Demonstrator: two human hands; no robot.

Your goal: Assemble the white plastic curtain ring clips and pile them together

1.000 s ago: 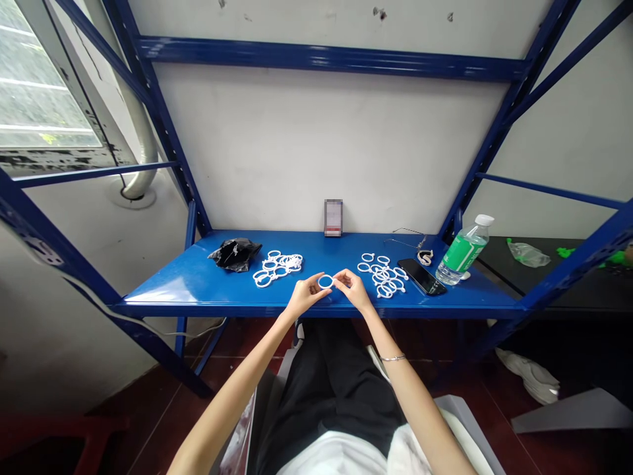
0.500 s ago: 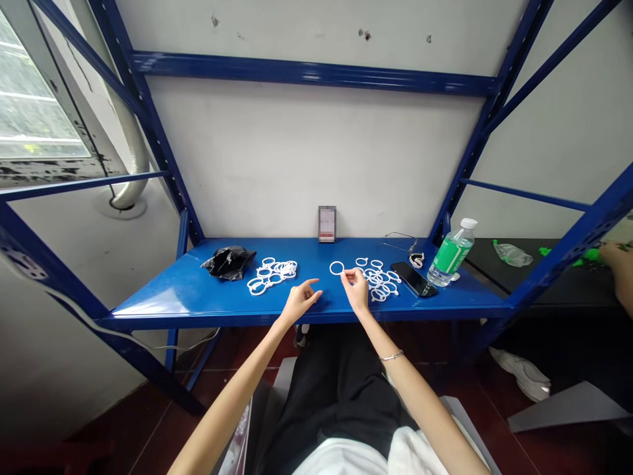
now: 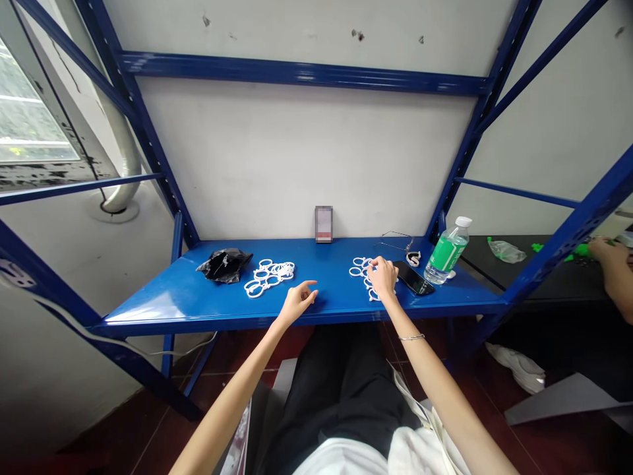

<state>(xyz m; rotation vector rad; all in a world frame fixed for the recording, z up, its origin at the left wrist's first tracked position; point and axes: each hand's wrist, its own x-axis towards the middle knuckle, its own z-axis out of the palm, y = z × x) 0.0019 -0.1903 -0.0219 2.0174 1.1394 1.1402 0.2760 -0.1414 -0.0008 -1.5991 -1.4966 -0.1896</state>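
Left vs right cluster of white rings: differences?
The left cluster of white rings is uncovered; the right cluster of white rings is partly hidden by the right hand. Left cluster neighbours the crumpled black plastic bag; right cluster, the flat black phone. Both lie on the glossy blue table.

Wears black trousers (image 3: 331,389), plain and loose in the leg, with soft creases over the lap and thighs. Wears a white top (image 3: 341,460) too, visible only as a rounded edge at the bottom of the view. To the right of it, shows thick white cloth (image 3: 415,452) bunched in folds; hard to tell whether part of the same garment. Has a thin silver-coloured bracelet (image 3: 412,338) on the right forearm (image 3: 435,379), a little above the wrist, with details too small to make out. Goes bare along the slim left forearm (image 3: 242,376), likewise on left hand (image 3: 297,303) and right hand (image 3: 382,277).
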